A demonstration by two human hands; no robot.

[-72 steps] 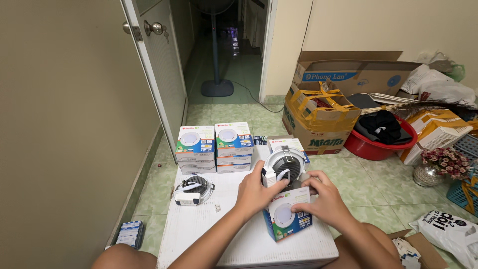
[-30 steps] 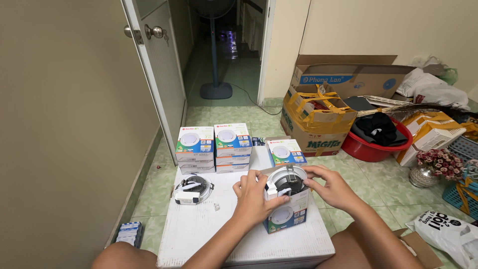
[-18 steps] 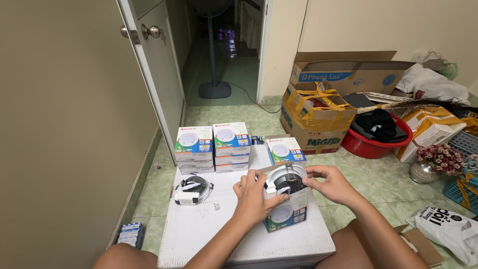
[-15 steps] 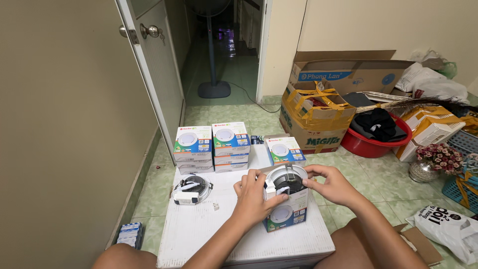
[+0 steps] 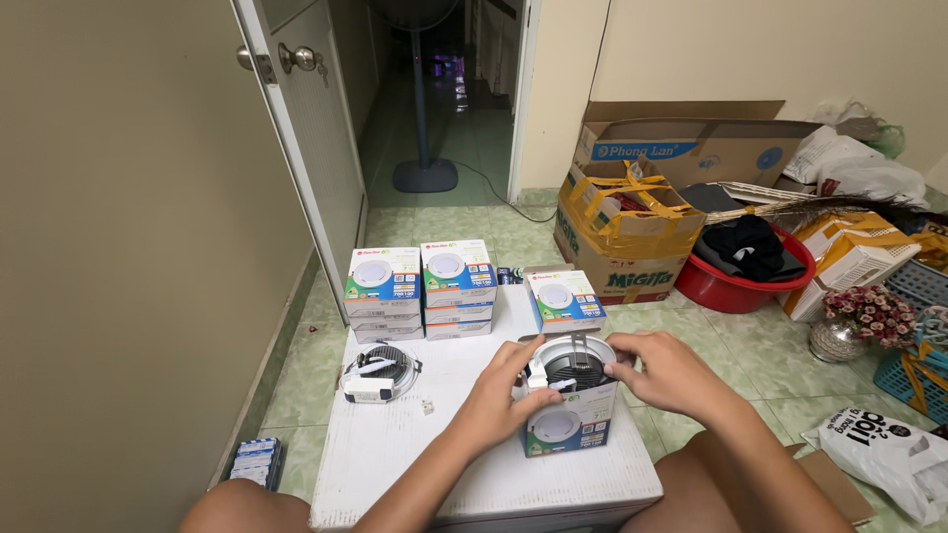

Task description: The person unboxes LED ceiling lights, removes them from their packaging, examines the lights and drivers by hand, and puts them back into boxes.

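Left hand (image 5: 499,400) gripping open box (image 5: 571,424); right hand (image 5: 664,370) pinching round downlight (image 5: 573,363) rim. Best lower it level, wires tucked, box steady on tabletop (image 5: 415,464).

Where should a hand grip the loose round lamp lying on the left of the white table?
Probably by the outer rim of the lamp, from above, fingers on opposite edges. It lies flat on the table with its ribbed back up, and a small white block with wires rests at its front, so the left and right edges look freest.
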